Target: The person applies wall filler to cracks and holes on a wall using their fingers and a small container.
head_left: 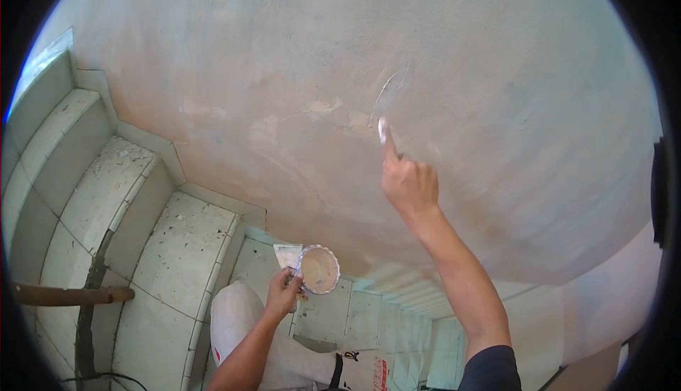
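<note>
My right hand [409, 182] is raised against a pale plastered wall [298, 72] and grips a thin putty knife [389, 100], its blade pressed flat to the wall. Patches of lighter filler [319, 111] show on the wall just left of the blade. My left hand [284, 293] is held low in front of me. It grips a small round container [319, 269] of beige putty together with a second flat scraper [287, 255] behind it.
Tiled stair steps [128, 199] climb along the wall on the left. A brown wooden pole [71, 294] sticks out from the left edge. My leg in white trousers [241, 320] stands on the tiled step below.
</note>
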`<state>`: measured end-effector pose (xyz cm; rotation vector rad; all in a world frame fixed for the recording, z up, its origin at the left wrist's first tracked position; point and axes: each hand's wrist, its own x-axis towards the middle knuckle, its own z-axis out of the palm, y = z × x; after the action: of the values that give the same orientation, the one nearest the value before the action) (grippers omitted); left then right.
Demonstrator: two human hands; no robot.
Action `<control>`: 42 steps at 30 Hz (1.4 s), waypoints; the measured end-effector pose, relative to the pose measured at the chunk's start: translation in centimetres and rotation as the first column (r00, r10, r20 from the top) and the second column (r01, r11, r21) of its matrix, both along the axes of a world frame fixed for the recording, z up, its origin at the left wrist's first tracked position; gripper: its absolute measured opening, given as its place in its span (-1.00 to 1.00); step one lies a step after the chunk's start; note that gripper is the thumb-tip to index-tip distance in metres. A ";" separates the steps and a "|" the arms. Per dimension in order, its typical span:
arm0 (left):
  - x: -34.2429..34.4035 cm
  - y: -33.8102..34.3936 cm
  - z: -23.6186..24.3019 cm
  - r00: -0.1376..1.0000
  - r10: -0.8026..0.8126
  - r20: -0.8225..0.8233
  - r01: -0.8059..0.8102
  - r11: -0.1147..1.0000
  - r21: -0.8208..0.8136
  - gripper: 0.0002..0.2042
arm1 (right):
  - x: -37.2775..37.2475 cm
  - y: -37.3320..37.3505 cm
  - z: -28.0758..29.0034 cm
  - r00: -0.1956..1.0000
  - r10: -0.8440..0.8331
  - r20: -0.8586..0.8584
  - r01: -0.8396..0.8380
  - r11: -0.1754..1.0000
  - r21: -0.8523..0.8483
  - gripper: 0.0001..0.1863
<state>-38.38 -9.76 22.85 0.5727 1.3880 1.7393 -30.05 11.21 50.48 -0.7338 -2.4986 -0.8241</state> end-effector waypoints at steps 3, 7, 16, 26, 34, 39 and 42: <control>-0.8 0.4 -0.9 0.996 -0.073 -0.057 0.073 0.997 0.009 -0.86 | -1.6 0.7 2.9 0.993 0.016 -0.117 -0.009 0.998 0.061 -0.30; -1.7 0.1 -2.3 0.990 -0.081 -0.112 0.084 0.996 0.023 -0.86 | -2.1 2.1 0.4 0.994 -0.092 -0.050 0.098 0.988 0.118 -0.29; -4.2 -1.1 -4.4 0.979 -0.096 -0.179 0.080 0.993 -0.091 -0.86 | -4.8 1.4 5.1 0.988 -0.087 -0.129 0.086 0.996 -0.014 -0.24; -4.7 -2.9 -4.0 0.983 -0.096 -0.159 0.079 0.991 -0.110 -0.86 | -3.4 0.7 4.9 0.925 -0.215 -0.313 0.145 0.962 -0.233 -0.30; -5.2 -3.7 -1.2 0.991 0.031 -0.130 -0.022 0.997 0.070 -0.87 | -0.7 -4.1 -4.1 0.963 -0.079 -0.258 -0.053 0.882 -0.469 -0.32; -5.8 -4.3 5.0 0.986 -0.004 -0.169 0.023 0.993 0.113 -0.85 | 4.4 -11.2 -7.1 0.973 -0.154 -0.173 -0.129 0.256 -0.958 -0.33; -5.9 -5.0 5.8 0.983 0.060 -0.176 -0.032 0.988 0.153 -0.85 | 4.4 -14.2 -9.0 0.985 -0.104 -0.138 -0.157 -0.203 -0.966 -0.29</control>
<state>-44.23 -14.74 28.63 0.8029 1.4105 1.8781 -25.68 -2.95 41.48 -1.0279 -2.4351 1.6788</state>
